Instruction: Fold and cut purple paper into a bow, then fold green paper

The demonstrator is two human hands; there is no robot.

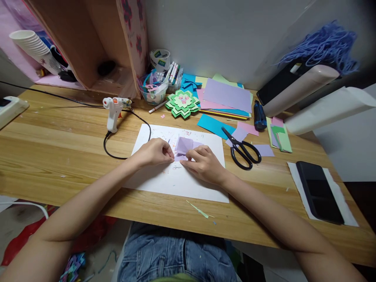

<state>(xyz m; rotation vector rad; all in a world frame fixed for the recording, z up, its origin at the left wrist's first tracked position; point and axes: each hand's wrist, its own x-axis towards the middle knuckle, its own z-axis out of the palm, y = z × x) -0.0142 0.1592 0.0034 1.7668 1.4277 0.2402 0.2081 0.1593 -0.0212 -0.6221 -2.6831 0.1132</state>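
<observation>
On white sheet (176, 186), L hand (158, 152) & R hand (205, 164) both pinching folded lilac ppr (184, 145) nr its close edge.

I have my left hand (156, 152) and right hand (204, 162) close together, fingers curled in toward the thumbs. Behind the grip, the left forearm (100, 184) and right forearm (264, 207) spread outward, bare, down to bent elbows.

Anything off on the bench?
Minor mess: a pale green paper sliver lies loose near the table's front edge, the white sheet is streaked with coloured marks, and the glue gun's black cord strays onto it.
</observation>
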